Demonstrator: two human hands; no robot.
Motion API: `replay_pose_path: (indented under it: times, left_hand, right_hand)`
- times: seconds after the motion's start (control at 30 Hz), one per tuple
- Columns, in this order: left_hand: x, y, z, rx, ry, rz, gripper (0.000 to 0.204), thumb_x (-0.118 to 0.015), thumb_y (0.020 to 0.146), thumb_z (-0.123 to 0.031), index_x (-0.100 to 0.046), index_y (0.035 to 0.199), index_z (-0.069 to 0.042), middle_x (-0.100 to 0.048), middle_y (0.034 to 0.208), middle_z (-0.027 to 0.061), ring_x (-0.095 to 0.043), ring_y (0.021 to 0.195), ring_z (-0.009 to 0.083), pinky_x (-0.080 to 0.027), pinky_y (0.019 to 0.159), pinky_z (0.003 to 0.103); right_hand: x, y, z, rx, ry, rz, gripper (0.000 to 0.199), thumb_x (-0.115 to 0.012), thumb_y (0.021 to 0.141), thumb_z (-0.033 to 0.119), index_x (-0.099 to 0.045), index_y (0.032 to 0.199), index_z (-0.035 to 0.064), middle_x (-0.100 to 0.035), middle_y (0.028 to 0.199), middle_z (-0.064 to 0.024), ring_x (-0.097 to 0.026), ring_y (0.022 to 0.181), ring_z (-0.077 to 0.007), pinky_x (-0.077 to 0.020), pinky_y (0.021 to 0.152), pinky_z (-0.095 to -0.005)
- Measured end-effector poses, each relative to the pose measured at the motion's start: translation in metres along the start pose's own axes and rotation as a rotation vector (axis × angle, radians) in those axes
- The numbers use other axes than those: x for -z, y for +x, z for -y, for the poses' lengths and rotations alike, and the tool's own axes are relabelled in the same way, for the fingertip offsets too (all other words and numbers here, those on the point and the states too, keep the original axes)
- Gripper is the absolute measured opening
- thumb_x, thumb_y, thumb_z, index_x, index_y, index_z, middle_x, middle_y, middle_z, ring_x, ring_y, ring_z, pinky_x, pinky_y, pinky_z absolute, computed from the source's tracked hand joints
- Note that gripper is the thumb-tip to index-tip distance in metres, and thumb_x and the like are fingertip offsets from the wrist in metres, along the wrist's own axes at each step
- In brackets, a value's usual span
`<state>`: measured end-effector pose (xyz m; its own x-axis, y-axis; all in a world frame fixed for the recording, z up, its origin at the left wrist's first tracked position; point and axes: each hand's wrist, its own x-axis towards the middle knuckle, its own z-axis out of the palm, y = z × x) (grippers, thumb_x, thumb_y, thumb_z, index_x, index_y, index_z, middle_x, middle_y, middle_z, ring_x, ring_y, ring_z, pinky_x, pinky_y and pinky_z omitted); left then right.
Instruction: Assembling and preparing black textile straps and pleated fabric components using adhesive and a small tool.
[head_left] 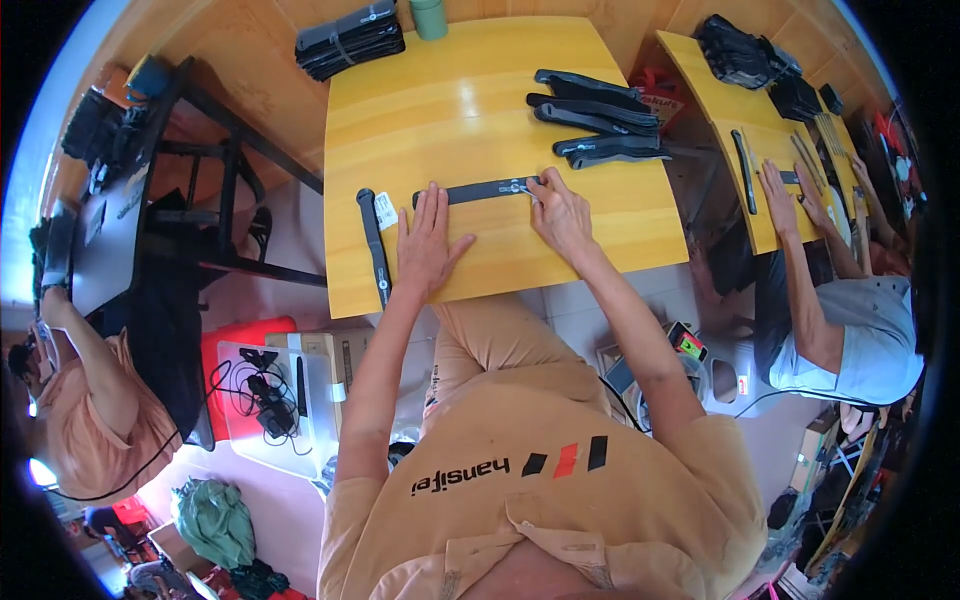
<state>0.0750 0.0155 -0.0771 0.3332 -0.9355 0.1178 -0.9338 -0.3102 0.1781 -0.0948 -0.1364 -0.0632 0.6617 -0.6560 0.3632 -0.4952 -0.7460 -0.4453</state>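
**A:** From the head camera, what are the hands doing?

**B:** The left hand lies flat on the yellow wooden surface, fingers spread, its fingertips touching the left part of a black strap that stretches sideways across the surface. The right hand pinches the strap's right end, near a small metal fitting.

**A:** Anything beside it?

**B:** A second black strap with a white tag lies lengthwise just left of the left hand, not touched. Farther back on the right is a loose pile of black straps, well apart from the hands.

**A:** And beyond that?

**B:** A bundle of black straps and a green cup sit at the far edge. On the right, another person's hands rest on a neighbouring yellow surface.
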Motion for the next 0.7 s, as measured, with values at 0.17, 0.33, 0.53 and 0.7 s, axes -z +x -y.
replay_pose_path:
  times: [0.17,0.33,0.53,0.7]
  left_hand:
    - [0.013,0.000,-0.004,0.047,-0.084,0.008,0.079,-0.049,0.085,-0.049,-0.019,0.140,0.000,-0.014,0.148,0.0155,-0.015,0.136,0.0288,-0.012,0.108,0.049]
    - [0.107,-0.012,-0.033,-0.002,-0.791,-0.274,0.058,-0.043,0.091,-0.033,-0.031,0.134,0.004,-0.033,0.139,0.0197,-0.028,0.131,0.0301,-0.020,0.107,0.040]
    - [0.257,-0.073,-0.095,-0.216,-1.370,-0.087,0.048,-0.034,0.093,-0.027,-0.044,0.122,0.011,-0.052,0.122,0.0209,-0.045,0.119,0.0227,-0.028,0.102,0.031]
    - [0.228,-0.063,-0.076,-0.313,-1.539,-0.013,0.051,-0.038,0.091,-0.029,-0.044,0.121,0.012,-0.052,0.120,0.0217,-0.046,0.118,0.0238,-0.030,0.100,0.032]
  right_hand:
    - [0.003,0.001,-0.009,-0.024,0.042,0.022,0.025,-0.056,0.074,0.005,-0.064,0.098,0.0076,-0.052,0.092,-0.0103,-0.060,0.074,-0.0311,-0.0488,0.063,-0.0420]
    - [0.025,-0.011,-0.025,-0.093,0.159,-0.204,0.034,-0.056,0.076,0.007,-0.063,0.108,0.0125,-0.055,0.089,-0.0113,-0.059,0.078,-0.0316,-0.0475,0.066,-0.0434]
    - [0.031,-0.038,-0.017,-0.159,-0.147,-0.098,0.027,-0.056,0.075,0.005,-0.062,0.101,0.0100,-0.054,0.089,-0.0111,-0.060,0.072,-0.0309,-0.0485,0.060,-0.0422]
    - [0.025,-0.041,-0.025,-0.144,-0.205,-0.101,0.025,-0.057,0.074,0.005,-0.060,0.099,0.0093,-0.053,0.088,-0.0098,-0.060,0.067,-0.0303,-0.0489,0.057,-0.0409]
